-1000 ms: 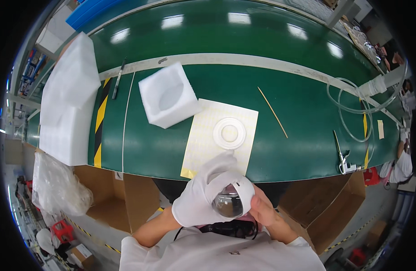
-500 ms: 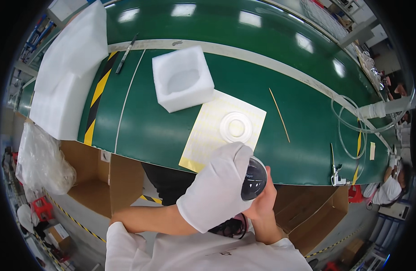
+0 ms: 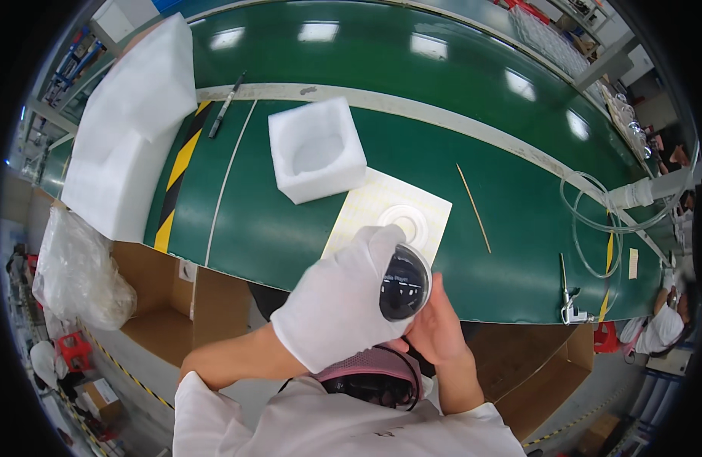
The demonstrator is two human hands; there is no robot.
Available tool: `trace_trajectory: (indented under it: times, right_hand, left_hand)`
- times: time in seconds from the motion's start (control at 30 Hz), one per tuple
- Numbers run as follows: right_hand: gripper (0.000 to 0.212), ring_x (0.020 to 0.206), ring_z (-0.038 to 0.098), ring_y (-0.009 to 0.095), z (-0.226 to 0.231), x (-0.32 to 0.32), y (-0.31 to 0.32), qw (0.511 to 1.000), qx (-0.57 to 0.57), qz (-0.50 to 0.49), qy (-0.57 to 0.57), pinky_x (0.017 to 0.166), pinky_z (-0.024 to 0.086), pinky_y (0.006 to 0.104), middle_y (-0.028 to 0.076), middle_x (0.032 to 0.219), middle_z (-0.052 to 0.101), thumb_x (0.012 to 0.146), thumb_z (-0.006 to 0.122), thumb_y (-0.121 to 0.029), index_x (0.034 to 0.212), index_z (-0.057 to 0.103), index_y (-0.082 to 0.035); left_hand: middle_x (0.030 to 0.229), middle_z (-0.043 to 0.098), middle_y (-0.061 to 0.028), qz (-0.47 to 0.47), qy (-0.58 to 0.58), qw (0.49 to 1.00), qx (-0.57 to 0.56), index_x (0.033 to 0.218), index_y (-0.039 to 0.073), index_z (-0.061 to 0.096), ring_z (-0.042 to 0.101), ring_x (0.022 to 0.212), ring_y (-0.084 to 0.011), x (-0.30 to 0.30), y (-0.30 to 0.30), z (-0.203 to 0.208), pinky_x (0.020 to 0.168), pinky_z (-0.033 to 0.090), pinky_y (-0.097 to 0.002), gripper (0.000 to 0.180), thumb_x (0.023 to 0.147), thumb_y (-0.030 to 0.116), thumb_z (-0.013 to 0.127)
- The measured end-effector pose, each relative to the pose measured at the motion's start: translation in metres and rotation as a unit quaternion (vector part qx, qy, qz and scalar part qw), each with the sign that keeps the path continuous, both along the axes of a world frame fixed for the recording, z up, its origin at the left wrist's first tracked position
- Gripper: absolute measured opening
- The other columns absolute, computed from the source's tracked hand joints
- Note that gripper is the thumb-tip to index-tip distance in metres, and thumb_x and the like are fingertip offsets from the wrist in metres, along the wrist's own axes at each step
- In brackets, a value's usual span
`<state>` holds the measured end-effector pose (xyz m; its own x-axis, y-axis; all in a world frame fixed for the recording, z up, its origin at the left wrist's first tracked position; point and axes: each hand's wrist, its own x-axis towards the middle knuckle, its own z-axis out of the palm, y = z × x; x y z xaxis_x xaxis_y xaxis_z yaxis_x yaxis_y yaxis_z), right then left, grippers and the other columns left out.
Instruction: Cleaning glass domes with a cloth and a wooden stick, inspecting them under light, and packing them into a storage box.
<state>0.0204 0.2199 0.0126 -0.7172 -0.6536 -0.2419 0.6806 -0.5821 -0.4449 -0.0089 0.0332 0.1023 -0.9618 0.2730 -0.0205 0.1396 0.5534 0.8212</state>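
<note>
Both hands (image 3: 343, 308) cradle the dark dome (image 3: 404, 283), apparently facing up-right.

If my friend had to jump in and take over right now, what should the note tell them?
Left hand: wears a white glove, wrapped around the dark glossy dome, held up close to the body.
Right hand: bare, steadies the dome from underneath.
On the green belt: a pale sheet with a white ring lying on it; a white foam tray, empty, touches the sheet's far corner.
Done: dome is in hand, off the belt.
Left: dome is not yet in the ring or the foam tray.
</note>
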Motion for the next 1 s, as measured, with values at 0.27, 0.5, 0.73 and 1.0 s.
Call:
trace_trajectory:
  times: [0.27,0.5,0.73,1.0]
  right_hand:
    - [0.022,0.066,0.055,0.014,0.0,-0.024,-0.016,0.688,0.513,-0.206,0.471,0.062,0.045,0.0271,0.004,0.079,0.063,0.091,0.068,0.0,0.114,0.065,-0.001]
    - [0.021,0.066,0.06,0.021,-0.002,-0.025,-0.022,0.617,0.543,-0.209,0.531,0.06,0.047,0.0327,0.008,0.077,0.062,0.086,0.07,0.002,0.107,0.069,-0.003]
    - [0.018,0.066,0.063,0.024,-0.003,-0.025,-0.017,0.625,0.538,-0.213,0.524,0.061,0.049,0.034,0.01,0.076,0.063,0.085,0.07,0.003,0.102,0.069,-0.003]
    - [0.017,0.066,0.064,0.025,-0.002,-0.026,-0.014,0.628,0.529,-0.216,0.528,0.061,0.049,0.034,0.01,0.076,0.064,0.084,0.07,0.004,0.1,0.069,-0.004]
  left_hand:
    - [0.125,0.054,-0.0221,0.045,0.137,0.979,-0.146,0.122,0.006,0.05,0.066,0.095,-0.0455,-0.024,-0.031,0.038,0.078,0.056,-0.0488,0.052,0.08,0.017,0.078]
    - [0.113,0.06,-0.0196,0.021,0.242,0.954,-0.173,0.116,0.005,0.057,0.066,0.099,-0.0394,-0.075,-0.064,0.056,0.084,0.057,-0.0431,0.047,0.078,0.019,0.082]
    - [0.106,0.065,-0.0217,-0.073,0.183,0.947,-0.254,0.112,0.0,0.061,0.068,0.094,-0.0375,-0.127,-0.095,0.053,0.085,0.057,-0.0408,0.05,0.077,0.029,0.082]
    - [0.107,0.066,-0.0169,-0.124,0.224,0.893,-0.369,0.115,0.006,0.064,0.064,0.101,-0.0362,-0.135,-0.085,0.047,0.095,0.049,-0.0438,0.055,0.069,0.028,0.083]
